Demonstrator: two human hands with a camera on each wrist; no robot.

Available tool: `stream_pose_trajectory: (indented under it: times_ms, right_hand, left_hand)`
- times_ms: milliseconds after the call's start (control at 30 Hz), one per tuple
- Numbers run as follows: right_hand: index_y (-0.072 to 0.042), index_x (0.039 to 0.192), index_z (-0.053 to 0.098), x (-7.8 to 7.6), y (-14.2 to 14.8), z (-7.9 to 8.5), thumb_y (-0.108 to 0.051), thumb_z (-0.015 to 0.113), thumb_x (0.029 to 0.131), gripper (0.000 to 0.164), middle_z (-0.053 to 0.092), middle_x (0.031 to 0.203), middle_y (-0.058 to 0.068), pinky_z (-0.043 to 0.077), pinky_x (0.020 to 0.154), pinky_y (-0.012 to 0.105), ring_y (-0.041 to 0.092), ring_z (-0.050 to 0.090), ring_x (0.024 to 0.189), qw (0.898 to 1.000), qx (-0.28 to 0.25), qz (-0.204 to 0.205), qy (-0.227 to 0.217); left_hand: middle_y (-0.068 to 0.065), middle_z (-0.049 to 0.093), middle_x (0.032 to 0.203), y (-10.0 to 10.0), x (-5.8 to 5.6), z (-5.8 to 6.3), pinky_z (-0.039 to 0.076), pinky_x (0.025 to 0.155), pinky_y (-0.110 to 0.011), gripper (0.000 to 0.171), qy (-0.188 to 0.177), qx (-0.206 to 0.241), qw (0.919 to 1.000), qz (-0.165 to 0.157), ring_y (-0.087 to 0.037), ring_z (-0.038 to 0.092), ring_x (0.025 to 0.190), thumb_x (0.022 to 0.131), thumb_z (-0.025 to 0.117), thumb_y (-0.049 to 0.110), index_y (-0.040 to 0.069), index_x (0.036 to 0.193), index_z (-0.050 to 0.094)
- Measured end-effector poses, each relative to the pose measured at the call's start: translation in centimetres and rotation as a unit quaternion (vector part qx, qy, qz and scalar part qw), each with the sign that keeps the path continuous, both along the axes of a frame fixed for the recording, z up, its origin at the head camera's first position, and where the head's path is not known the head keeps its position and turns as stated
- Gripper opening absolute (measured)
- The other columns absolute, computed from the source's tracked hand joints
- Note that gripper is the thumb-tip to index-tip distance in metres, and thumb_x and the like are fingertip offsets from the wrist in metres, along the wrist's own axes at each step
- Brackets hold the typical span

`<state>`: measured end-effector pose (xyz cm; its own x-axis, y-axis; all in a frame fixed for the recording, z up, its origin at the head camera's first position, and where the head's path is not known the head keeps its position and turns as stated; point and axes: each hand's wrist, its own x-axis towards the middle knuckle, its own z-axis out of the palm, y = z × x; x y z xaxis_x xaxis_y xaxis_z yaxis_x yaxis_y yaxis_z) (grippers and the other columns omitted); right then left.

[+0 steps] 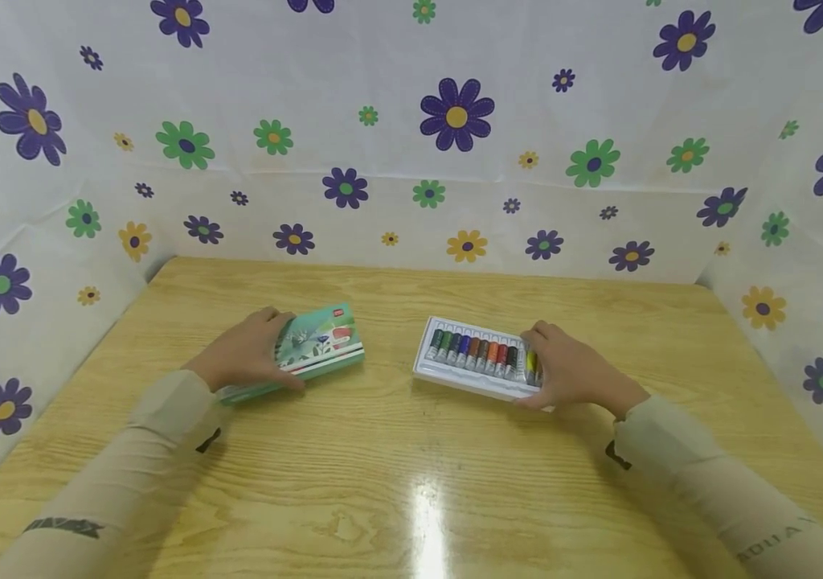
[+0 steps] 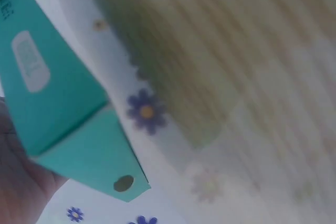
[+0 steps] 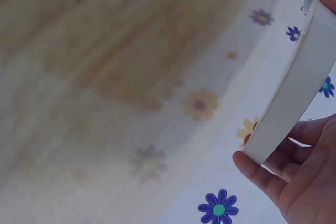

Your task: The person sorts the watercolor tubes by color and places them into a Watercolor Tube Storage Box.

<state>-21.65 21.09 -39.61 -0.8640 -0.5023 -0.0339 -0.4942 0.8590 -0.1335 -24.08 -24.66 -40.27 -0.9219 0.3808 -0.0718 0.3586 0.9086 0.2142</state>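
My left hand (image 1: 252, 352) grips a green cardboard box (image 1: 321, 342) with a flower picture on its lid, across its left part. In the left wrist view the box's green side (image 2: 52, 72) and end flap (image 2: 100, 156), with a round hole, show above the palm. On the right, my right hand (image 1: 574, 370) holds a white tray (image 1: 469, 380) by its right end, thumb at the near edge and fingers at the far edge. Several paint tubes (image 1: 475, 351) lie side by side in the tray, dark green through orange to black, with yellow by the hand. The right wrist view shows the tray's white wall (image 3: 299, 82).
Both things are over a light wooden table (image 1: 354, 482). A white cloth (image 1: 382, 96) printed with purple, green and yellow flowers stands behind the table and along both sides. A gap of bare wood lies between the box and the tray.
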Motion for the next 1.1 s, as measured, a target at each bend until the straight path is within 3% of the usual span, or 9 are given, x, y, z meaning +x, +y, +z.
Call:
stream_pose_trajectory:
  times_ms: [533, 1100]
  right_hand:
    - [0.005, 0.131, 0.045, 0.4, -0.2, 2.6, -0.060, 0.079, 0.059, 0.103, 0.051, 0.111, 0.014, 0.051, 0.075, 0.037, 0.022, 0.048, 0.089, 0.998, -0.029, -0.057, 0.030]
    - [0.004, 0.128, 0.047, 1.7, 0.0, 3.4, -0.058, 0.081, 0.056, 0.101, 0.051, 0.116, 0.016, 0.052, 0.078, 0.038, 0.023, 0.048, 0.094, 0.997, -0.043, -0.023, 0.066]
  left_hand:
    - [-0.016, 0.047, 0.128, 6.4, 1.4, 2.9, 0.047, 0.092, -0.047, 0.116, 0.055, 0.014, 0.9975, -0.043, -0.027, 0.050, 0.106, 0.056, 0.079, 0.063, 0.000, 0.142, 0.035]
    - [-0.018, 0.046, 0.132, 8.4, 1.5, 3.6, 0.046, 0.095, -0.048, 0.115, 0.070, 0.012, 0.9953, -0.066, -0.030, 0.048, 0.112, 0.056, 0.080, 0.062, 0.000, 0.142, 0.035]
